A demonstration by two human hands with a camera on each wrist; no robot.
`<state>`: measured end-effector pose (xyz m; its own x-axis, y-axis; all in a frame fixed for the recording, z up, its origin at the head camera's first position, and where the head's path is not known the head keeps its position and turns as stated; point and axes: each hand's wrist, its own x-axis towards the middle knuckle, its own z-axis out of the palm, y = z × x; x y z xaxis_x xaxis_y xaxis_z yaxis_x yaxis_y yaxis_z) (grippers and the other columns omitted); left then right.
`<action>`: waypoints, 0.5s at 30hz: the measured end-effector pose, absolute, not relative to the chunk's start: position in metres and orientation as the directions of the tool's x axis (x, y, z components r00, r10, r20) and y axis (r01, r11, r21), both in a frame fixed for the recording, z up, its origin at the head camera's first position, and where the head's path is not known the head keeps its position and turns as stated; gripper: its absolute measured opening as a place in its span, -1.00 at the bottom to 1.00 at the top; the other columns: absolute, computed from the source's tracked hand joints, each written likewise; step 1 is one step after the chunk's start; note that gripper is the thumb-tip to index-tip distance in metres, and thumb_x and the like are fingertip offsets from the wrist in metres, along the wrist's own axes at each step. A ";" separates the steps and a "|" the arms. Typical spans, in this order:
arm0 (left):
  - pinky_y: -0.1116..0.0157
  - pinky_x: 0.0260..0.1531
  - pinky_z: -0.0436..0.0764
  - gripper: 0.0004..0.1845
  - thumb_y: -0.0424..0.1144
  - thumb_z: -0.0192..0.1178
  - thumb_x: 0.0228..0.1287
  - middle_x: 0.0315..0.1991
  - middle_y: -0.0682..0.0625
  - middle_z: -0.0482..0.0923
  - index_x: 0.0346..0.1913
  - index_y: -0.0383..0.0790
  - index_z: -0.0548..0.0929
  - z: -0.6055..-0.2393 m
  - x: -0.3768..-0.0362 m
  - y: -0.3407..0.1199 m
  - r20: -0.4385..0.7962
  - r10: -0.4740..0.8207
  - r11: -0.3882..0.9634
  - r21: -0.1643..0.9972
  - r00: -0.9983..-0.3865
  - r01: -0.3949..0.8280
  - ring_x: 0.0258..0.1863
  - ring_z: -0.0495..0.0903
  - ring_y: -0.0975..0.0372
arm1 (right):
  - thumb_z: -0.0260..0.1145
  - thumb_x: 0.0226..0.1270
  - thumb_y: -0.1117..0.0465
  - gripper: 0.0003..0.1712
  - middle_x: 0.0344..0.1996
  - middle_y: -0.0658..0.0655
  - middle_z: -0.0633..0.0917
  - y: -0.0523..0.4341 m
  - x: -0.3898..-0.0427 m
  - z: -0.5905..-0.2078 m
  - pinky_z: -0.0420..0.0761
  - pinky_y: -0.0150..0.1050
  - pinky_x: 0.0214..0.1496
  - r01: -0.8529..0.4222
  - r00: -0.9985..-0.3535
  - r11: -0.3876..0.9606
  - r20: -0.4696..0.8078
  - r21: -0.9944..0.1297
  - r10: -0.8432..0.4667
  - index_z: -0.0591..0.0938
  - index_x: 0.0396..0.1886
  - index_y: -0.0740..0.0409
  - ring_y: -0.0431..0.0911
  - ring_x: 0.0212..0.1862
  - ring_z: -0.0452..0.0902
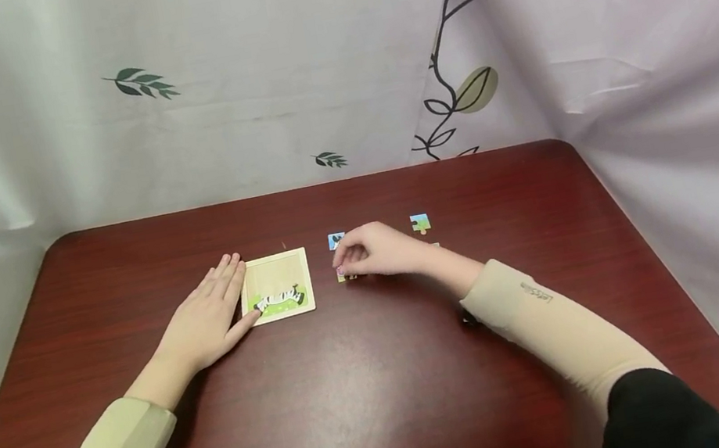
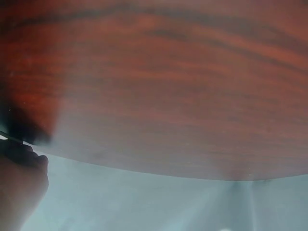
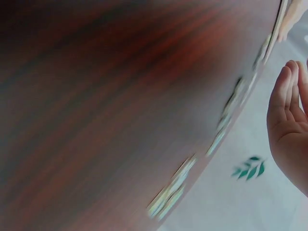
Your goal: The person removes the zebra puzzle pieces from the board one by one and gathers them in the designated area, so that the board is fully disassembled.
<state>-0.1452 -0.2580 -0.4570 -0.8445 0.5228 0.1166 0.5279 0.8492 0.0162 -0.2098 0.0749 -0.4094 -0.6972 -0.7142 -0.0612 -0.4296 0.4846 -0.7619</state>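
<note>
On the table lies a square wooden puzzle tray [image 1: 271,261], with zebra puzzle pieces [image 1: 281,299] along its lower part. My left hand [image 1: 207,321] rests flat at the tray's left side, its fingers along the edge and the thumb at the lower left corner. Over the loose pieces to the right is my right hand [image 1: 378,250], its fingertips pointing down at a pink and green puzzle piece [image 1: 342,276]. In the right wrist view that hand's fingers [image 3: 281,91] look fairly straight, with nothing visible between them. A blue puzzle piece [image 1: 335,241] lies just behind, partly covered.
A blue and green puzzle piece [image 1: 420,222] lies farther right, and another piece [image 1: 435,244] peeks out behind the right wrist. A small dark object [image 1: 468,319] shows beneath the right sleeve. White curtains [image 1: 277,71] surround the dark red table [image 1: 332,403].
</note>
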 end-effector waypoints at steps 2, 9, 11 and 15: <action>0.10 0.45 0.06 -0.08 0.27 -0.03 0.27 0.46 -0.22 0.04 0.43 -0.40 0.09 -0.457 -0.146 -0.258 0.112 0.523 0.849 0.015 -0.845 0.528 0.47 -0.03 0.01 | 0.34 0.22 0.20 -0.88 -0.44 -0.04 0.69 0.061 -0.211 -0.410 0.64 -0.41 -0.33 -0.430 -0.675 0.469 -0.070 -0.771 -0.734 0.70 -0.27 0.10 -0.20 -0.41 0.61; 0.07 0.43 0.09 0.01 0.34 0.01 0.20 0.45 -0.26 0.03 0.43 -0.42 0.08 -0.456 -0.146 -0.258 0.111 0.536 0.842 0.004 -0.837 0.540 0.47 -0.02 -0.01 | 0.34 0.20 0.23 -0.89 -0.42 -0.04 0.70 0.018 -0.211 -0.413 0.62 -0.48 -0.30 -0.475 -0.613 0.440 -0.072 -0.763 -0.787 0.69 -0.27 0.10 -0.28 -0.37 0.60; 0.07 0.43 0.09 0.02 0.34 0.02 0.19 0.45 -0.26 0.03 0.43 -0.42 0.08 -0.456 -0.146 -0.258 0.113 0.537 0.841 0.006 -0.836 0.541 0.47 -0.02 -0.02 | 0.33 0.19 0.25 -0.88 -0.41 -0.03 0.71 0.006 -0.211 -0.414 0.61 -0.51 -0.27 -0.488 -0.591 0.420 -0.064 -0.765 -0.804 0.69 -0.26 0.12 -0.30 -0.36 0.60; 0.07 0.43 0.09 0.02 0.34 0.02 0.19 0.45 -0.27 0.03 0.43 -0.42 0.08 -0.456 -0.146 -0.259 0.112 0.538 0.840 0.008 -0.835 0.543 0.46 -0.02 -0.02 | 0.36 0.15 0.30 -0.85 -0.40 -0.01 0.71 -0.015 -0.211 -0.415 0.59 -0.55 -0.24 -0.507 -0.557 0.399 -0.062 -0.764 -0.828 0.68 -0.24 0.15 -0.31 -0.35 0.61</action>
<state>-0.1464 -0.2587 -0.4558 -0.8352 0.5383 0.1123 0.5426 0.8400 0.0085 -0.2109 -0.0148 -0.4152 -0.5573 -0.8280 -0.0622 -0.5071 0.3987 -0.7641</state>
